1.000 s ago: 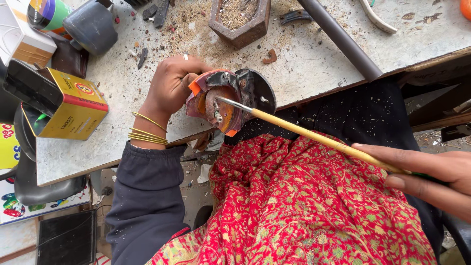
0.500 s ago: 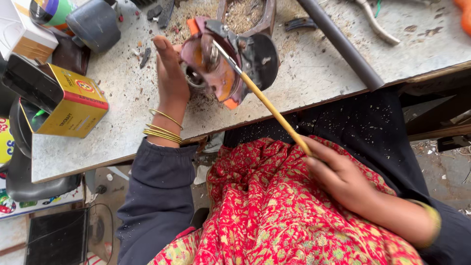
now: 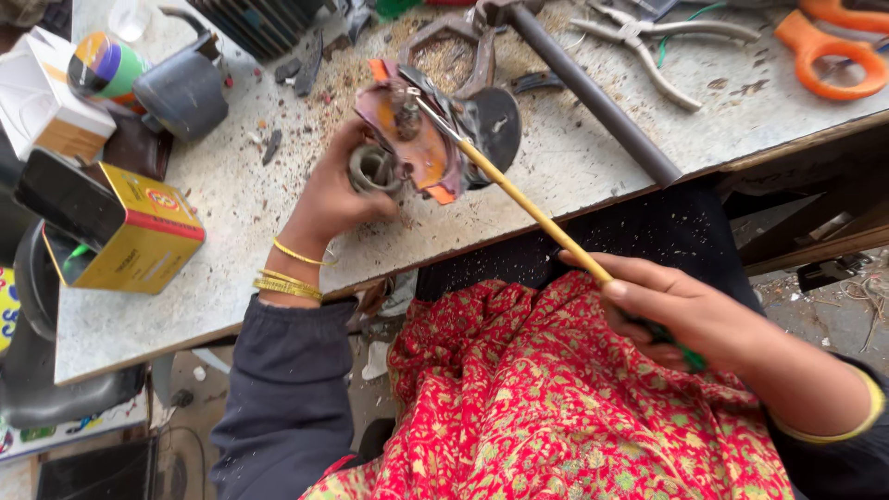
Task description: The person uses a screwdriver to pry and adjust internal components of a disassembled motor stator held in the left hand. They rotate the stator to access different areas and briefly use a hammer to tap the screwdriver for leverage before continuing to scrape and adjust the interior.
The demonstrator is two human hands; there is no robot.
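Observation:
My left hand grips a small motor-like metal part with an orange and pinkish plate and a black round housing, holding it tilted over the worktable near its front edge. A grey ring of the part shows between my fingers. My right hand holds a long yellow-handled tool low over my lap. The tool's thin metal tip touches the top of the part's plate.
An open yellow tin box lies at the left, with a dark cup and a white carton behind it. A dark metal rod, pliers and orange-handled scissors lie at the back right. Shavings litter the tabletop.
My left hand has turned and lifted the part from the table edge. My right hand has slid back along the yellow tool, whose tip stays against the part.

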